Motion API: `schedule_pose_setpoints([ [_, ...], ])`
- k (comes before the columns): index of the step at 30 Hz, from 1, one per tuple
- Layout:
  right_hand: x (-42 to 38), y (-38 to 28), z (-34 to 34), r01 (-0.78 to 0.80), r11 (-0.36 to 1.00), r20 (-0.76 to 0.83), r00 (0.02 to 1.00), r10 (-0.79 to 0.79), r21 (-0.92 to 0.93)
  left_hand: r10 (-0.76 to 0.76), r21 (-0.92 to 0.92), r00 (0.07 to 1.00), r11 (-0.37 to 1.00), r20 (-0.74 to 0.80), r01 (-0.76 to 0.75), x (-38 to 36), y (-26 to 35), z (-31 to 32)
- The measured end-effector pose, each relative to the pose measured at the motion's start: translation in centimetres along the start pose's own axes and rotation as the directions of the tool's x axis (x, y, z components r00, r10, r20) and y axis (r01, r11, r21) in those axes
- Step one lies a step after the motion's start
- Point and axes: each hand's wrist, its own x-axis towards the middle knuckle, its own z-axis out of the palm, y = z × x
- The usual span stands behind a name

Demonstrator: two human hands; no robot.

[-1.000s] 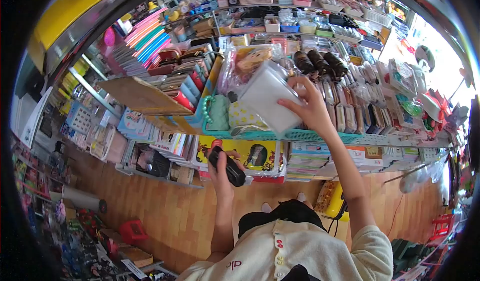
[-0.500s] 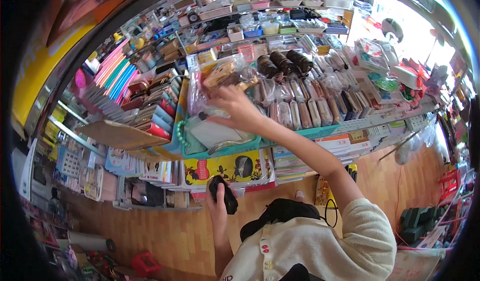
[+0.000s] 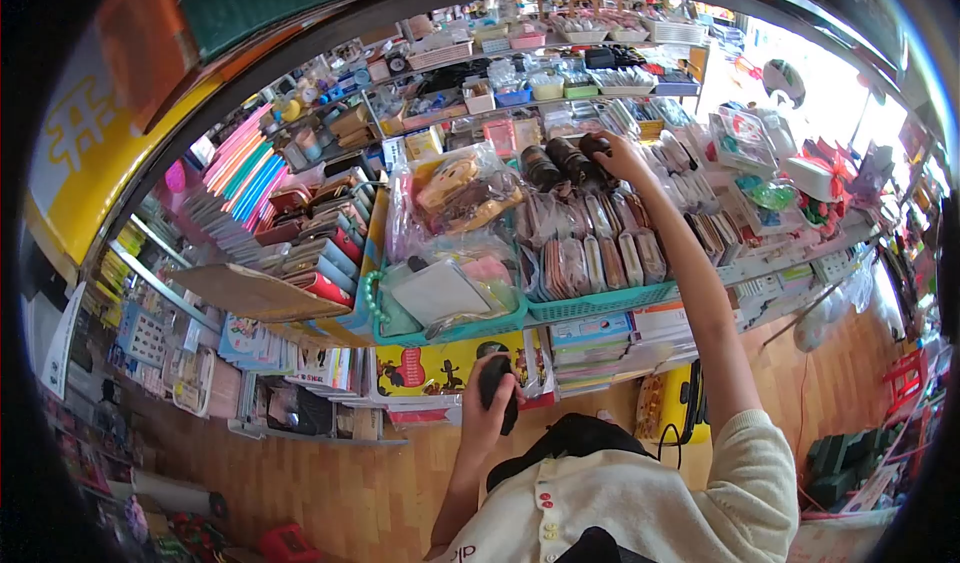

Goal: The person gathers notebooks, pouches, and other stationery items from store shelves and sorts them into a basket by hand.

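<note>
Clearance for the right hand [image 3: 624, 160], narrowly gripping a dark roll [image 3: 594, 147], is seemingly given by a black object [image 3: 493, 380] being held low in the left hand [image 3: 480, 419].

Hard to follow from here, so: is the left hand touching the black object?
Touching. The head view shows the left hand gripping the black object, with no gap between them.

right hand [image 3: 626, 159] now at dark rolls [image 3: 572, 163], off white packet [image 3: 437, 291]
</note>
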Motion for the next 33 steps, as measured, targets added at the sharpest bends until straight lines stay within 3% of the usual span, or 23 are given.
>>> schedule_pose_setpoints([
  [3,0.4,1.4,0.3,-0.052,0.994,-0.133,0.99,0.039,-0.097,-0.02,0.025,1.0,0.999,-0.015,0.021,-0.5,-0.5,-0.2],
  [4,0.4,0.6,-0.5,-0.107,0.989,-0.11,0.989,0.095,-0.105,-0.022,0.033,0.999,0.999,-0.033,0.023,-0.6,-0.6,-0.4],
  [7,0.5,-5.5,-3.0,-0.009,0.994,-0.321,0.947,-0.026,-0.105,0.003,-0.015,0.998,1.0,-0.061,-0.004,-0.9,-0.9,-1.3],
  [9,1.0,-9.9,-3.9,0.262,0.965,-0.422,0.878,-0.228,0.024,0.001,-0.034,0.995,0.999,-0.1,-0.005,-0.9,-1.0,-1.6],
  [13,2.1,-19.9,-3.7,0.567,0.794,-0.347,0.806,-0.48,0.218,-0.021,-0.043,0.986,0.999,-0.162,0.015,-1.8,-1.0,-1.4],
  [15,3.4,-23.3,-1.7,0.662,0.739,-0.302,0.734,-0.608,0.122,-0.003,-0.033,0.985,0.999,-0.172,-0.003,-2.4,-1.0,-1.2],
  [19,8.7,-23.7,7.8,0.75,0.661,-0.152,0.658,-0.737,0.042,0.026,-0.043,0.986,0.998,-0.163,-0.034,-4.2,-1.9,-1.7],
  [20,8.9,-23.8,9.4,0.767,0.642,-0.177,0.633,-0.753,0.01,0.021,-0.04,0.982,0.999,-0.189,-0.029,-4.7,-1.9,-2.0],
  [21,9.1,-24.3,10.4,0.774,0.633,-0.177,0.625,-0.76,0.017,0.016,-0.038,0.976,0.999,-0.215,-0.025,-5.2,-2.0,-2.2],
  [23,9.8,-25.4,12.1,0.712,0.636,-0.307,0.702,-0.642,0.298,0.026,-0.06,0.962,0.997,-0.272,-0.044,-6.4,-2.0,-3.1],
  [24,9.4,-26.4,11.6,0.699,0.632,-0.383,0.713,-0.587,0.334,0.031,-0.039,0.945,0.998,-0.325,-0.046,-7.0,-1.7,-3.6],
  [27,9.9,-28.2,10.9,0.689,0.624,-0.456,0.719,-0.524,0.369,0.005,-0.016,0.903,1.0,-0.429,-0.014,-8.0,-1.1,-5.0],
  [29,10.2,-28.4,11.1,0.707,0.641,-0.519,0.684,-0.513,0.298,0.018,-0.027,0.885,0.999,-0.465,-0.034,-8.2,-0.9,-5.6],
  [31,10.0,-27.4,12.1,0.609,0.744,-0.551,0.734,-0.397,0.274,0.025,-0.013,0.876,0.999,-0.481,-0.035,-8.5,-0.8,-5.8],
  [32,10.5,-26.6,13.2,0.581,0.731,-0.599,0.743,-0.298,0.358,0.031,-0.017,0.88,0.999,-0.474,-0.044,-8.6,-0.9,-5.8],
  [33,10.4,-25.3,13.9,0.58,0.732,-0.6,0.743,-0.296,0.357,0.037,-0.02,0.885,0.998,-0.465,-0.053,-8.7,-0.9,-5.8],
])
